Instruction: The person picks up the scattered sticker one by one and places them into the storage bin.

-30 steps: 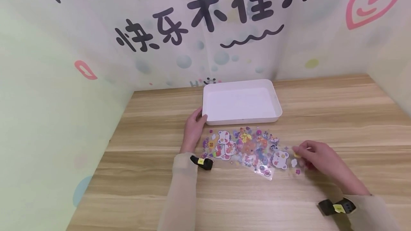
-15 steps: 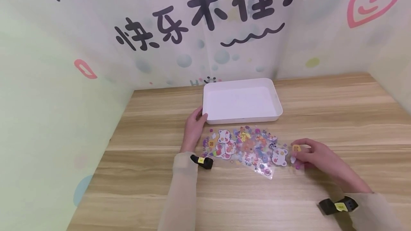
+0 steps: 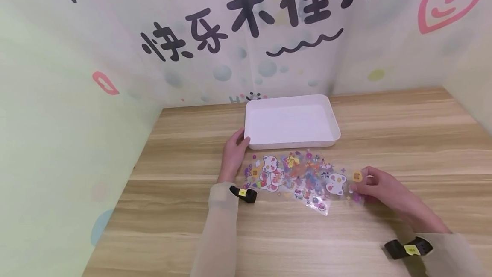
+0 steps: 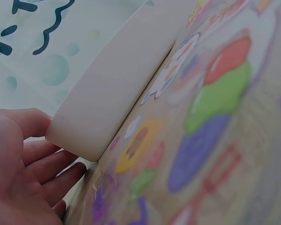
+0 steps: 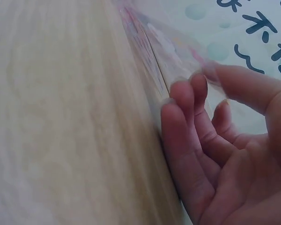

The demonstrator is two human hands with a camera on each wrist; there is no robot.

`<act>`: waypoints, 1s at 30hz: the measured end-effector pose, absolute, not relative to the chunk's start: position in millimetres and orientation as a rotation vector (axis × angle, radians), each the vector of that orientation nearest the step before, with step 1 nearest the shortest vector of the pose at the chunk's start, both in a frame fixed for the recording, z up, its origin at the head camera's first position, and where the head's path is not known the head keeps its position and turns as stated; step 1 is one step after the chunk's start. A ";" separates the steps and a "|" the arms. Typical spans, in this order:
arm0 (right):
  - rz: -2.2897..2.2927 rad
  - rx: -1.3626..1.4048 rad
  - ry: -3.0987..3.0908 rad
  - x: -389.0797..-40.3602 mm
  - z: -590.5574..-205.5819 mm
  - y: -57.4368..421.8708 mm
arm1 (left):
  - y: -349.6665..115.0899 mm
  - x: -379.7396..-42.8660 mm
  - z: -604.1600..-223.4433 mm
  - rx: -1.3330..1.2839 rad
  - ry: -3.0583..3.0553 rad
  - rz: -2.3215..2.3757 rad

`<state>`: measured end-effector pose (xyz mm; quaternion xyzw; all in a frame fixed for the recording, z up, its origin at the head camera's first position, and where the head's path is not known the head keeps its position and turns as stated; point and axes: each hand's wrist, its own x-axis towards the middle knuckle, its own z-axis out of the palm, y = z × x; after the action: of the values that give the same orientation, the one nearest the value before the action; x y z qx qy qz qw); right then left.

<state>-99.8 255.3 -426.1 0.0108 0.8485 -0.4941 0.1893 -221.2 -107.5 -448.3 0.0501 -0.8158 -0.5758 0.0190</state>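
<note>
A clear sticker sheet [image 3: 336, 184] printed with white bears and small colourful motifs lies across the wooden table. My right hand [image 3: 378, 187] pinches its right end between thumb and fingers, and in the right wrist view the clear film [image 5: 173, 44] slants up from the table to the thumb. Straight behind the sheet is a shallow white tray [image 3: 292, 144]. My left hand [image 3: 232, 155] grips the tray's front left corner. In the left wrist view the thumb lies along the tray wall [image 4: 103, 89] and the other fingers curl beneath the corner.
Under the middle of the sheet, a second clear piece with prints [image 3: 317, 203] sticks out toward the front. A printed cloth [image 3: 246, 67] with dark lettering hangs close behind the tray. Black wrist bands [image 3: 409, 249] sit over both sleeves.
The right end of the sheet has been raised a little, and its yellow print now shows beside the right fingers. The left hand and the tray have stayed in place.
</note>
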 end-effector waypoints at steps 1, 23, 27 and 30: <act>-1.407 0.044 2.376 -99.8 -426.3 255.4 | -107.5 -221.1 -448.4 0.156 -2.534 -1.786; -1.569 -0.043 2.167 -97.7 -430.9 261.2 | -107.7 -219.9 -448.5 0.155 -2.523 -1.803; -1.539 -0.055 2.173 -97.2 -427.8 263.4 | -107.6 -220.0 -448.3 0.150 -2.521 -1.798; -1.515 -0.011 2.221 -97.1 -425.7 266.1 | -107.8 -220.4 -448.8 0.138 -2.515 -1.800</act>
<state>-97.1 266.1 -425.7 -0.0038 0.8050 -0.5490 0.2249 -220.4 -107.8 -448.8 0.0446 -0.8122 -0.5812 0.0230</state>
